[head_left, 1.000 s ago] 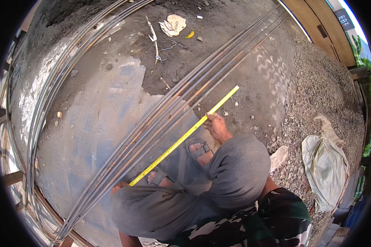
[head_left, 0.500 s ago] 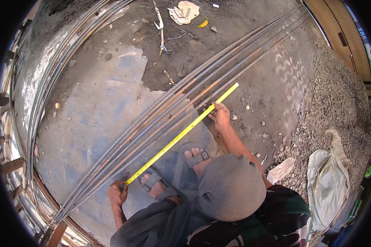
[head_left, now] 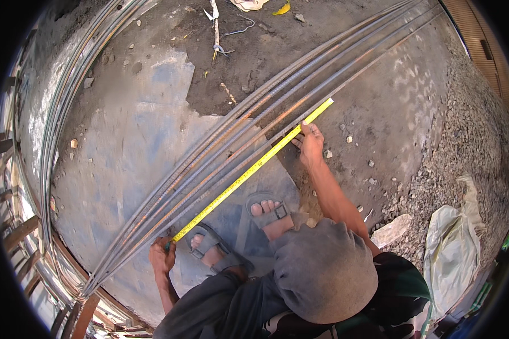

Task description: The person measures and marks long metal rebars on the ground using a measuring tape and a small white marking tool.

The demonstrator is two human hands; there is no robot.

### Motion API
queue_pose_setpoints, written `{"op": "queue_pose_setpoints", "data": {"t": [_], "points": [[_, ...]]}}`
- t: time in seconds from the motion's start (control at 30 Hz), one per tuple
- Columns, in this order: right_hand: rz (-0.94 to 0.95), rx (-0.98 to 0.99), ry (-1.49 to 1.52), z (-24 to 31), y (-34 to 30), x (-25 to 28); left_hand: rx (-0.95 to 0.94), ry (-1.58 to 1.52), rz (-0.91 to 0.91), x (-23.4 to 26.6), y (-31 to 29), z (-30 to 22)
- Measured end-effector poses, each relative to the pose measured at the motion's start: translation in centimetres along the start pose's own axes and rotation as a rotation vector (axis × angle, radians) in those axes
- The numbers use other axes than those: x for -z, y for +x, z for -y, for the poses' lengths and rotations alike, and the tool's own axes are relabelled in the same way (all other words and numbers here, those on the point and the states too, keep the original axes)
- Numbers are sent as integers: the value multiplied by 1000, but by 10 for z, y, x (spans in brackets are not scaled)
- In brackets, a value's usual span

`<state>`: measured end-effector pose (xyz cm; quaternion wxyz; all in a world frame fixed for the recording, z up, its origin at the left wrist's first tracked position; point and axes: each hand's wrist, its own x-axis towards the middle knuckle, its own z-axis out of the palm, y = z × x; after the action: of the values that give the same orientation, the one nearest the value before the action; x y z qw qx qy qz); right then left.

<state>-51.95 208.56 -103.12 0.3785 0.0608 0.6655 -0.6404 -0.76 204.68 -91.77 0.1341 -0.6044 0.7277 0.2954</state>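
Observation:
A yellow measuring tape point(head_left: 249, 173) stretches in a straight slant beside a bundle of long steel rods point(head_left: 281, 117), some of them rusty. My left hand point(head_left: 163, 255) grips its lower-left part, where a small teal piece shows at the fingers. Further up and to the right, my right hand point(head_left: 311, 146) pinches the blade, and a short length with the tip juts out past the fingers. My feet are in dark sandals point(head_left: 209, 243), close to the tape's near side. A rounded grey cloth shape point(head_left: 325, 271) covers part of the legs.
A flat grey sheet point(head_left: 119, 169) lies under the rods on the dirt. More bent rods point(head_left: 59, 113) curve along the left. Gravel point(head_left: 475, 147) and a white sack point(head_left: 452, 243) are at right. A stick tied with wire point(head_left: 215, 28) lies at the top.
The view has shifted a little, so the rods and the upper ground sit differently in it. Both hands still hold the tape, stretched along the rods much as before.

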Motion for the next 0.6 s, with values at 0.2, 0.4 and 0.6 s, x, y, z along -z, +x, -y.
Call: {"op": "queue_pose_setpoints", "data": {"t": [0.2,0.4,0.6], "points": [[-1,1,63,4,2,-8,-14,21,-34,1,1,0],[18,12,68,5,9,-1,-13,5,-61,-1,7,-3],[30,5,26,4,15,-1,-13,20,-50,2,9,-4]]}}
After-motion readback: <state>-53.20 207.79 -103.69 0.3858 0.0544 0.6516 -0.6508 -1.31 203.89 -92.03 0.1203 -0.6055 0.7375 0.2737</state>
